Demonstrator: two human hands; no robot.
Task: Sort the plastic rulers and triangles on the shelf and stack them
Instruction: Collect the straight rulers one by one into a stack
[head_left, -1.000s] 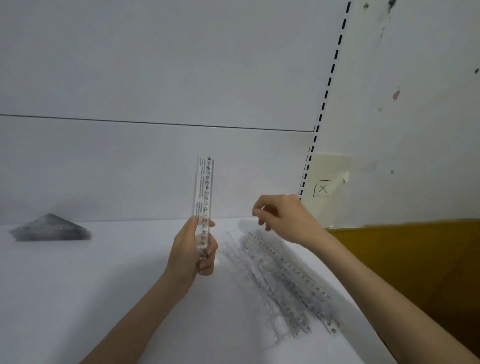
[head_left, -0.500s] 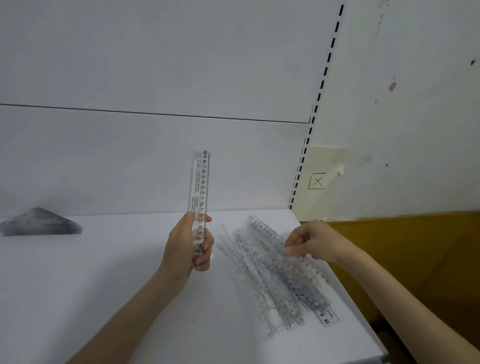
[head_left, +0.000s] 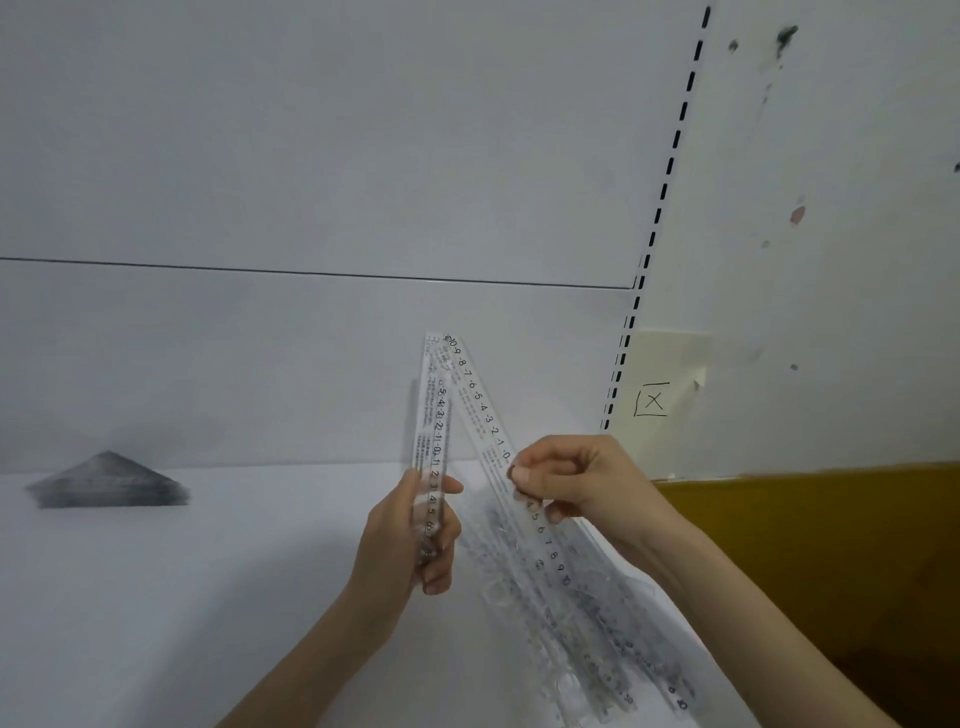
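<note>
My left hand (head_left: 410, 540) grips the lower end of a clear plastic ruler (head_left: 435, 410), held upright above the white shelf (head_left: 156, 597). My right hand (head_left: 571, 483) pinches a second clear ruler (head_left: 478, 400) near its middle; it leans left so its top end meets the top of the first. Beneath and to the right of my hands lies a loose pile of clear rulers (head_left: 582, 623), running toward the shelf's right front. A neat stack of triangles (head_left: 106, 480) sits far left by the back panel.
The white back panel (head_left: 311, 156) rises right behind the shelf. A slotted upright (head_left: 649, 249) marks the shelf's right end. Beyond it are a wall with a marked paper note (head_left: 652, 400) and a yellow-brown surface (head_left: 831, 571) below.
My right hand picked one ruler out of the pile, lifted it and brought it up against the ruler in my left hand. The left hand stayed nearly still.
</note>
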